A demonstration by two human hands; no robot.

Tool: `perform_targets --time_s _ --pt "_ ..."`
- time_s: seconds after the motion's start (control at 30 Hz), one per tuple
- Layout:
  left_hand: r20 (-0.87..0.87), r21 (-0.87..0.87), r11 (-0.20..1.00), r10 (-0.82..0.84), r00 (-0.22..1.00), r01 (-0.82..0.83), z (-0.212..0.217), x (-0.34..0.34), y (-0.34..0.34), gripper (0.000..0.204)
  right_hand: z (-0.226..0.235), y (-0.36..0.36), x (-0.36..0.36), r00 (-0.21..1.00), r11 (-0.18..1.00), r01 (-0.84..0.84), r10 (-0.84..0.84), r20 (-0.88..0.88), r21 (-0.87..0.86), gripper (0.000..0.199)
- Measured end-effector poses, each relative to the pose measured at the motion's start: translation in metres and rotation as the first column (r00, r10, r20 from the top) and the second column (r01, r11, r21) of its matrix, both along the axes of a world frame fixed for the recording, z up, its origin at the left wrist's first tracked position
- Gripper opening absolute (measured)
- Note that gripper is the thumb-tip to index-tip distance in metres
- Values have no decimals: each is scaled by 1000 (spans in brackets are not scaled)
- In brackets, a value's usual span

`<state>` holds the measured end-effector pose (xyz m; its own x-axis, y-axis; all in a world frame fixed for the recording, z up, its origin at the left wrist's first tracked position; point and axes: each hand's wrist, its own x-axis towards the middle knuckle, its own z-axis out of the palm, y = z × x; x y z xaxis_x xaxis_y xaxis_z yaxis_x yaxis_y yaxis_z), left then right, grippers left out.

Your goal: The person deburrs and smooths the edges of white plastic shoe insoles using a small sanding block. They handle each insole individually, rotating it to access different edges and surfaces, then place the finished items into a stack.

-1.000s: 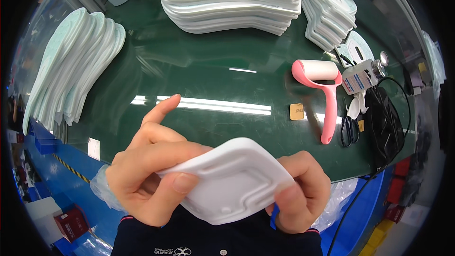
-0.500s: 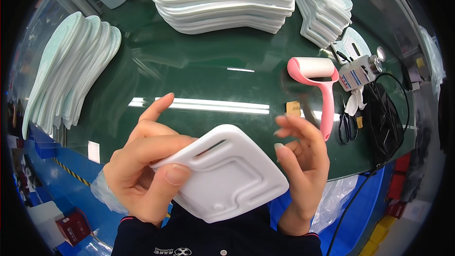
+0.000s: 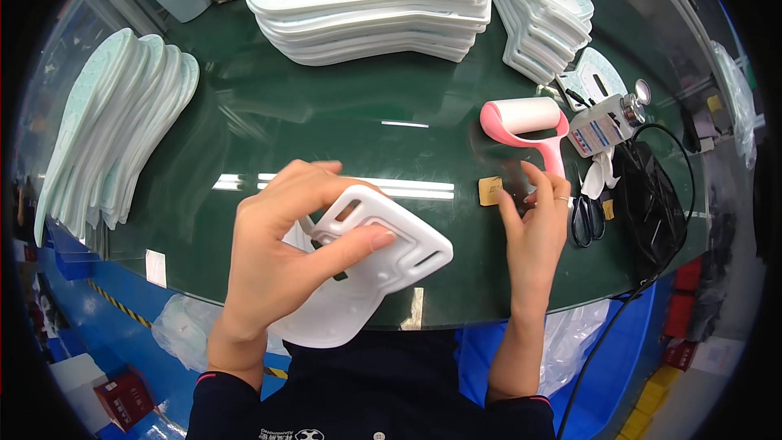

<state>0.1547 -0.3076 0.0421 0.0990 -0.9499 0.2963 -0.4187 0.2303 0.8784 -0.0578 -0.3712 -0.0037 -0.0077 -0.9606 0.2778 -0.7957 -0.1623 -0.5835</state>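
Note:
My left hand (image 3: 281,248) grips a white moulded plastic part (image 3: 342,318) with slots and a raised rim, thumb on its inner face and fingers behind. The part is tilted above the table's near edge, and my palm hides some of it. To the right, my right hand (image 3: 538,232) has thumb and fingers apart, with nothing seen between them. Its thumb is close to a small tan square piece (image 3: 489,191), and I cannot tell whether they touch. Just beyond the fingers lies a lint roller (image 3: 525,118) with a pink handle, partly covered by the hand.
White moulded panels stand in stacks at the left (image 3: 114,138), the back (image 3: 366,24) and the back right (image 3: 546,24) of the green table (image 3: 326,122). On the right are a bottle (image 3: 601,129), scissors (image 3: 588,220), a black bag (image 3: 652,204) and a cable (image 3: 692,171).
My left hand has raised and turned the white part, so its slotted end now faces up and right. My right hand has moved away from the part, forward over the table beside the tan piece.

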Motion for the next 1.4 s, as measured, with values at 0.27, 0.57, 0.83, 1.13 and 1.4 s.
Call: perform_targets --time_s 0.27,0.57,0.83,1.13,1.4 --pt "-331 156 982 -49 942 106 3 13 5 14 -17 -6 -1 986 996 -83 79 150 20 18" --pt "-353 75 991 -80 932 114 0 18 8 21 55 58 59 501 977 -206 156 851 -57 31" --pt "-433 106 992 -19 901 72 -2 17 11 23 33 53 79 583 840 -214 519 625 -498 30" --pt "-551 116 993 83 831 -22 -5 8 12 26 27 47 100 494 819 -222 562 663 -529 38" --pt "-497 155 988 93 863 -17 1 6 14 27 32 44 102 435 821 -246 569 698 -515 29"
